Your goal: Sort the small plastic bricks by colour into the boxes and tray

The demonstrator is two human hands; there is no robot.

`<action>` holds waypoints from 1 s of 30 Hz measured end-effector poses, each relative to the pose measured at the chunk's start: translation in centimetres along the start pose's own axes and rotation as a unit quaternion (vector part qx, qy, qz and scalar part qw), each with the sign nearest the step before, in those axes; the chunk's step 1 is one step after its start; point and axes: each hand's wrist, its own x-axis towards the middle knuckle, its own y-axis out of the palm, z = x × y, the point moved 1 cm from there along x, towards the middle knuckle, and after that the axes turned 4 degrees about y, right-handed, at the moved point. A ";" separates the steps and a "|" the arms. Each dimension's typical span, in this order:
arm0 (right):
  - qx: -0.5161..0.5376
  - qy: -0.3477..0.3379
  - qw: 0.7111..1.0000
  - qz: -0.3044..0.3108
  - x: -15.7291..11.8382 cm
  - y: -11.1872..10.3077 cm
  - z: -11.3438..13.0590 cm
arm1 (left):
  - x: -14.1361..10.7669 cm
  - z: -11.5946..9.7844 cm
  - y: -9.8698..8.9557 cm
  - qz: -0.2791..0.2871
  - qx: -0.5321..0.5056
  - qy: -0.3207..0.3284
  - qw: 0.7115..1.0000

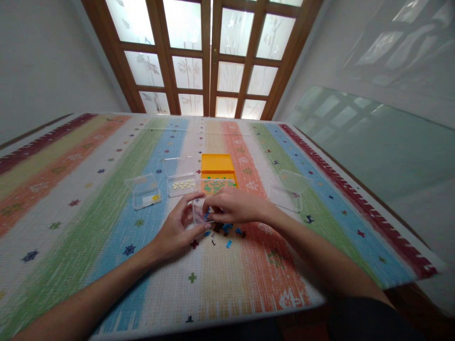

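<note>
My left hand (180, 222) grips the near left side of a clear plastic box (197, 211), thumb along its front edge. Over the box's open side, my right hand (227, 204) reaches down with fingers bent and pressed together. Its fingertips are partly hidden, and what they hold, if anything, cannot be made out. A few blue bits show inside the box. Just below my right hand lies a small pile of blue and dark brown pieces (225, 229). One blue piece (229, 244) lies apart, nearer to me.
Behind my hands stands an open yellow box (217, 162) with green pieces. To its left are a clear box (171, 191) of cream pieces and a clear box (135, 204) with yellow pieces. Another open clear box (284, 198) stands right. A striped cloth (170, 293) covers the table.
</note>
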 end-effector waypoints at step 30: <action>0.057 0.096 0.993 0.048 -3.5 -4.3 -3.7 | 0.7 -0.2 -0.6 -0.088 0.007 0.016 0.996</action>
